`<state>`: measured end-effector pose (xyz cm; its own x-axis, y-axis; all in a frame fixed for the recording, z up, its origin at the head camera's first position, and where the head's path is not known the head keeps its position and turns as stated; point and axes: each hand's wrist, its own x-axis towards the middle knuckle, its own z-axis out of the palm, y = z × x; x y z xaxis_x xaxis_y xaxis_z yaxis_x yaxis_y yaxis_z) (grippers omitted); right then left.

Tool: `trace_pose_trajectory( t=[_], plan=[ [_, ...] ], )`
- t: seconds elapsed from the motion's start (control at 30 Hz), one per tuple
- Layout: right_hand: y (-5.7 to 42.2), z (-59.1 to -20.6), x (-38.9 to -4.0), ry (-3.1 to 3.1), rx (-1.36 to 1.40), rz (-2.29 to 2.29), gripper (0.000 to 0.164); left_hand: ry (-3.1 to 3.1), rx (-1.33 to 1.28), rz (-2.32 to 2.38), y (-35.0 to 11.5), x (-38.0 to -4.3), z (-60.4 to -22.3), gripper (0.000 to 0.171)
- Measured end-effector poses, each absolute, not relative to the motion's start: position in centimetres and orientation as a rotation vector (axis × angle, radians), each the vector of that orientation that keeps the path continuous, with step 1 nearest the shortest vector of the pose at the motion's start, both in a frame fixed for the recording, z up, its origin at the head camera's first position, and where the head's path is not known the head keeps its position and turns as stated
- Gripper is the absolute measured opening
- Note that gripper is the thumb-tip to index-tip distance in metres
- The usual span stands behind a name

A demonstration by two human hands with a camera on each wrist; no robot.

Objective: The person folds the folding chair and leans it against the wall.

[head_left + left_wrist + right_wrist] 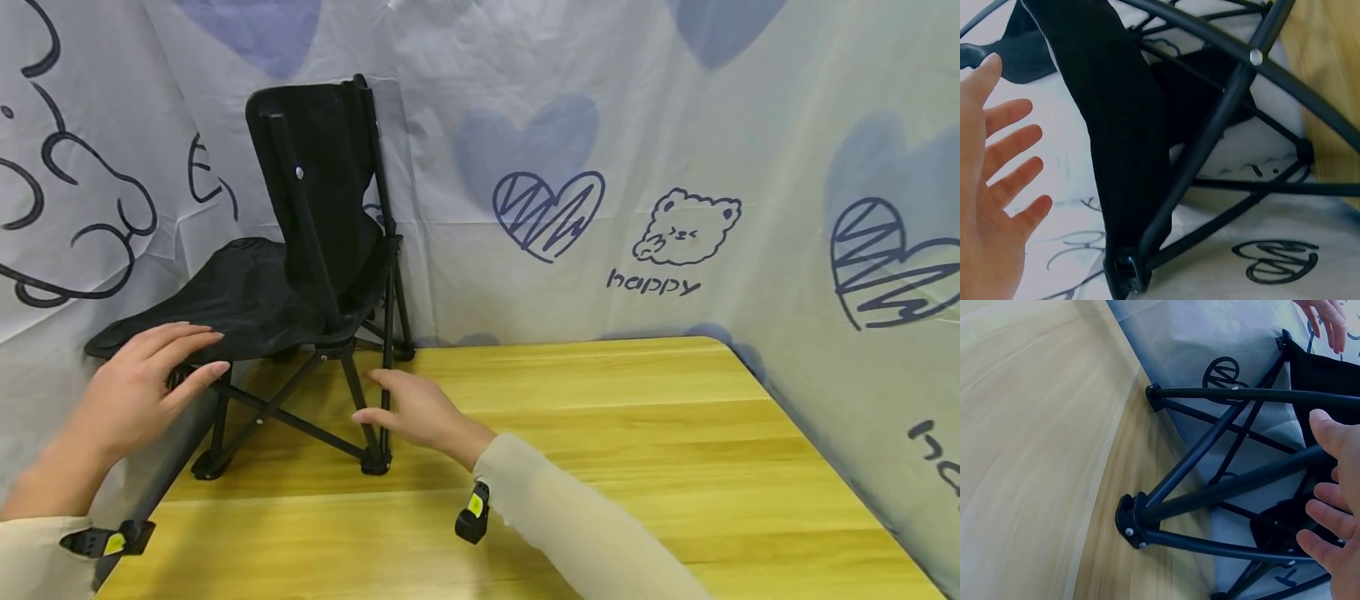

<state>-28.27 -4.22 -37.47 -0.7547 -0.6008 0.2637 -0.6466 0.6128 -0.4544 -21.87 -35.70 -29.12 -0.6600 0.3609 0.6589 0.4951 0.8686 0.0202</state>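
A black folding chair [318,167] stands unfolded at the left of the wooden table, its backrest upright and its fabric seat [232,292] reaching past the table's left edge. My left hand [127,400] is by the near edge of the seat, fingers stretched out and thumb apart. In the left wrist view its palm faces the chair's fabric and crossed tubes, with a gap between. My right hand [423,412] is beside the chair's near right leg, overlapping its tubes in the head view. The right wrist view shows its fingers [1329,519] loosely spread, holding nothing.
The wooden tabletop [637,467] extends right of the chair. A pale cloth [465,50] printed with hearts, bears and lettering hangs behind and along both sides. The chair's black feet [375,461] stand near the table's left edge.
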Motion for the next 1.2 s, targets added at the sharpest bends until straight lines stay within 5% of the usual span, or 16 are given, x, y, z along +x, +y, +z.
trace_pose_trajectory(
  t=[0.3, 0.57, 1.2],
  plan=[
    [-5.6, -37.1, -28.5, -2.737, 1.049, 0.905, 0.062, -2.5, -0.452, -0.206, -38.5, -23.5, -29.1, 0.041],
    [-6.2, -36.9, -28.9, -2.613, 1.06, 1.029, 0.019, -2.612, -0.371, -0.155, -40.3, -24.2, -29.3, 0.049],
    [-4.2, -37.0, -28.9, -2.58, 1.08, 0.972, 0.016, -2.547, -0.46, -0.017, -41.1, -23.2, -30.4, 0.031]
  ],
)
